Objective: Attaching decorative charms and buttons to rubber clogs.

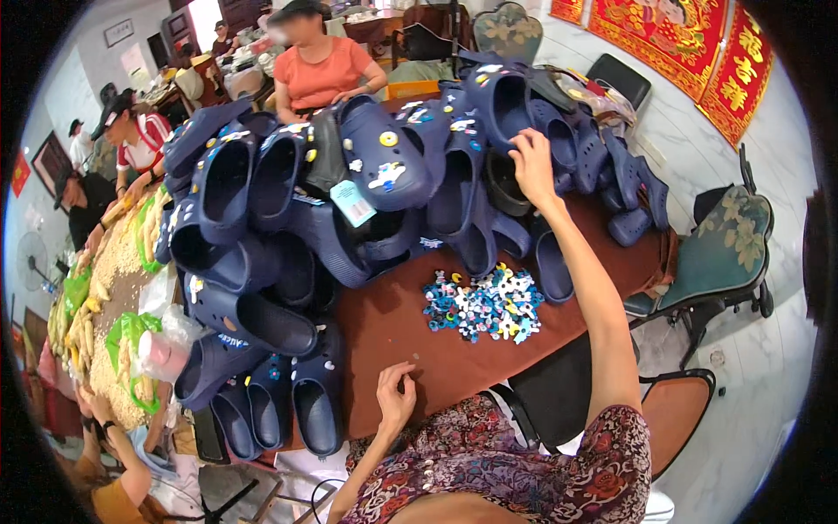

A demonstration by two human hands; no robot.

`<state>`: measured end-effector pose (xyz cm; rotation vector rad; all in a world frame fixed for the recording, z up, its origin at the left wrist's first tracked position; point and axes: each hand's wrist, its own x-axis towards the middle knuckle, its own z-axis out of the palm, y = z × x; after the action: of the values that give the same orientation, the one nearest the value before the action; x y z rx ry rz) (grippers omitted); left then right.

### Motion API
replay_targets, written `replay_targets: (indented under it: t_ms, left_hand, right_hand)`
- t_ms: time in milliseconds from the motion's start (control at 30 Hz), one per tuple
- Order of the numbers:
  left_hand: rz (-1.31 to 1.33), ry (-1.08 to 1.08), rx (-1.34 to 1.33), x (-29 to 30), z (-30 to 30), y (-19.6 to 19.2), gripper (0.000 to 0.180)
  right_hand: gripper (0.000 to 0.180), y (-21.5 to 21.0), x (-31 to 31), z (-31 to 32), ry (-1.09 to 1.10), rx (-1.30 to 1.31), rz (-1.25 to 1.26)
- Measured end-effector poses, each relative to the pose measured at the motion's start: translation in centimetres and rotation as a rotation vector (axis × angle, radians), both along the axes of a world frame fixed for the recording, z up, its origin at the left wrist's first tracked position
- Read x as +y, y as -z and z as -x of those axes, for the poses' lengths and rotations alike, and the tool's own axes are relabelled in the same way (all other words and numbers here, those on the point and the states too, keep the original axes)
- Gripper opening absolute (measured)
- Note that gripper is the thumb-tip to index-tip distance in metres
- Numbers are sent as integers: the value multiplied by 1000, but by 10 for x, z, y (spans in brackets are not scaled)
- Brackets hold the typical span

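Observation:
My right hand (534, 168) reaches to the far side of the table, its fingers curled on the lower edge of a navy clog (509, 103) on top of the pile. My left hand (395, 399) rests by the near table edge, loosely bent, with thumb and fingers apart and nothing seen in it. Between the hands and the pile lies a heap of small blue, white and yellow shoe charms (483, 301). Another navy clog (384, 153) in the pile bears charms, and a pale blue tag (353, 204) hangs beside it.
The clogs cover much of the brown tabletop (393, 323). Several people sit around a left-hand table heaped with pale kernels (118, 271) and cobs; a person in orange (323, 70) sits opposite. Chairs (720, 240) stand at right, one close to my right side (681, 419).

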<state>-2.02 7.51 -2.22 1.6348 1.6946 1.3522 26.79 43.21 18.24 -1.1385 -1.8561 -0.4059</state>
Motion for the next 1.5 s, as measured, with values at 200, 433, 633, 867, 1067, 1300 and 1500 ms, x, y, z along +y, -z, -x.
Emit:
replay_targets:
  t_ms: [200,433,633,867,1067,1300,1500]
  left_hand:
    - [-20,142,41,16,-35,-3,21]
    - [4,178,82,19,-46,5,21]
    - [8,170,44,32,-45,1,20]
    - [35,107,88,44,-37,6,23]
    - [67,97,161,39,-38,9,24]
    - [89,41,132,45,-37,8,26]
    - [58,46,114,46,-40,9,25]
  right_hand:
    - [37,41,14,-39,-90,98,176]
    - [34,65,-15,-63,10,366,74]
    - [24,134,-28,-156,355,419,208]
    - [36,179,10,-214,443,502,354]
    - [75,165,92,-231,290,1103,761]
    - [97,158,157,-222,172,1451,706]
    - [83,158,174,-229,80,1620,635]
